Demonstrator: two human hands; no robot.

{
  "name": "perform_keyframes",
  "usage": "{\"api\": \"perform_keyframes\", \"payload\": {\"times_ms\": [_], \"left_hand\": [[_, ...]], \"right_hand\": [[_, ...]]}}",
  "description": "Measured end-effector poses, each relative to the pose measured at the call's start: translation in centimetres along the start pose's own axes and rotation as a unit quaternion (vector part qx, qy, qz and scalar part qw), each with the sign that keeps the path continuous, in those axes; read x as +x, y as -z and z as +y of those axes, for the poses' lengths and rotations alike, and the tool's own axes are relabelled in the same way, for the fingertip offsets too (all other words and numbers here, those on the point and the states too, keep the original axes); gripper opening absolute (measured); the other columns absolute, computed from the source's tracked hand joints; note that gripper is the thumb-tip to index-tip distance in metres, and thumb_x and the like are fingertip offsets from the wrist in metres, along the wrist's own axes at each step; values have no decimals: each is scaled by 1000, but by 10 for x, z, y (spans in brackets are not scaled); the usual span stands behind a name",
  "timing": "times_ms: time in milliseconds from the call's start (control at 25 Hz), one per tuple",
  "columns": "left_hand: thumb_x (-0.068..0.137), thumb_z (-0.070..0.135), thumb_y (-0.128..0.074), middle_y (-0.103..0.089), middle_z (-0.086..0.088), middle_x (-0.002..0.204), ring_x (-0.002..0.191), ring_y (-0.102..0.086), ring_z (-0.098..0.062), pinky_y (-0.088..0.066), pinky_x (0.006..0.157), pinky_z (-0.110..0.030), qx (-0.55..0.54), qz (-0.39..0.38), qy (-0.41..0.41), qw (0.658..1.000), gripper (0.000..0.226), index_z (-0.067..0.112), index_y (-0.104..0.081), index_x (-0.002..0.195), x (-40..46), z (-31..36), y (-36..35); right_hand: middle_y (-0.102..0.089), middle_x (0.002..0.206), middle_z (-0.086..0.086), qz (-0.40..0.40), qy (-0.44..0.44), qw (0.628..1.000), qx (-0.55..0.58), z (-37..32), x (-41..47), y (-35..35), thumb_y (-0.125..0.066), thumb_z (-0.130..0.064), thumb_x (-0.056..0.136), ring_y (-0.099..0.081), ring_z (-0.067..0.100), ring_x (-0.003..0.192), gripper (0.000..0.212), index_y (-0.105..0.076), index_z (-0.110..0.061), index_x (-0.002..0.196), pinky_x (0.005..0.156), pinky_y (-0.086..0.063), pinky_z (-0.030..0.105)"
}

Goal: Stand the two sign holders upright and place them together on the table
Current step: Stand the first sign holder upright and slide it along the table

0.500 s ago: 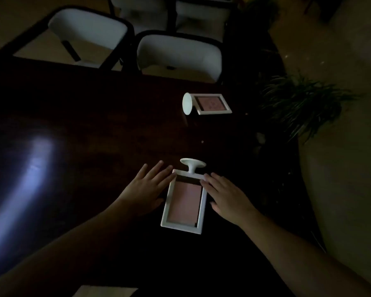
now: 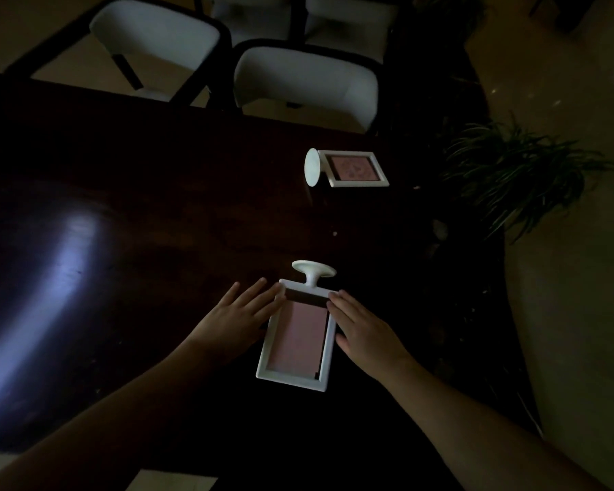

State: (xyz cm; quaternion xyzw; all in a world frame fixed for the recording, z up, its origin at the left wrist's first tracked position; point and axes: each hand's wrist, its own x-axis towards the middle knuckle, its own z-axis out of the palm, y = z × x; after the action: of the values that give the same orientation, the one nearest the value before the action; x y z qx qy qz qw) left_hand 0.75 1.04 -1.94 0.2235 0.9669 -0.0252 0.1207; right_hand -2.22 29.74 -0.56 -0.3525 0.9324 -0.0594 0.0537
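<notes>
The near sign holder (image 2: pixel 296 334) lies flat on the surface (image 2: pixel 156 214). The left hand (image 2: pixel 234 322) and right hand (image 2: pixel 364 331) rest open along its sides (gripping nothing yet), likely to lift it up.

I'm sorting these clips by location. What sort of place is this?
Probably a dimly lit meeting room or dining area: a long dark table, white-cushioned chairs drawn up along its far side, two framed tabletop sign holders lying on it, and a potted plant beside it.
</notes>
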Motion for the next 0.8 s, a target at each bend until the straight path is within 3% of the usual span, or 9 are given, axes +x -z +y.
{"api": "perform_keyframes", "payload": {"times_ms": [120, 360, 560, 720, 800], "left_hand": [[97, 47, -33, 20, 6, 160, 145, 21, -21, 5, 116, -46, -23, -3, -11, 1000, 77, 32, 21, 150, -4, -3, 5], [95, 53, -23, 23, 10, 159, 143, 28, -16, 10, 116, -42, -74, -13, -5, 997, 74, 36, 27, 147, -11, -12, 15], [100, 47, -29, 18, 9, 158, 145, 20, -19, 5, 119, -44, -98, -20, 9, 995, 72, 33, 23, 147, -16, -19, 28], [96, 42, -19, 8, 9, 160, 147, 13, -19, 6, 118, -42, -112, -16, 13, 994, 65, 31, 14, 151, -17, -26, 39], [100, 35, -28, 1, 9, 162, 148, 8, -19, 6, 118, -41, -115, -10, 19, 993, 64, 29, 6, 154, -15, -29, 43]], "right_hand": [[-41, 153, 10, -4, -7, 1000, 28, -1, -2, 1, -72, -18, 85, -29, 23, 144, 63, -46, -5, 142, 111, -36, 39], [-25, 161, 2, -20, -10, 994, 105, -3, 2, 11, -57, -18, 97, -12, 13, 149, 58, -34, -11, 150, 115, -28, 32], [-32, 158, 5, 2, -16, 990, 138, -7, 12, 23, -57, -13, 97, -23, 15, 147, 54, -38, -9, 148, 116, -29, 34], [-36, 156, 7, 5, -27, 984, 173, -10, 23, 27, -52, -11, 99, -29, 18, 145, 50, -40, -8, 147, 115, -32, 40], [-40, 154, 11, 17, -31, 983, 179, -12, 29, 30, -50, -5, 98, -35, 23, 142, 48, -42, -7, 145, 111, -38, 44]]}}
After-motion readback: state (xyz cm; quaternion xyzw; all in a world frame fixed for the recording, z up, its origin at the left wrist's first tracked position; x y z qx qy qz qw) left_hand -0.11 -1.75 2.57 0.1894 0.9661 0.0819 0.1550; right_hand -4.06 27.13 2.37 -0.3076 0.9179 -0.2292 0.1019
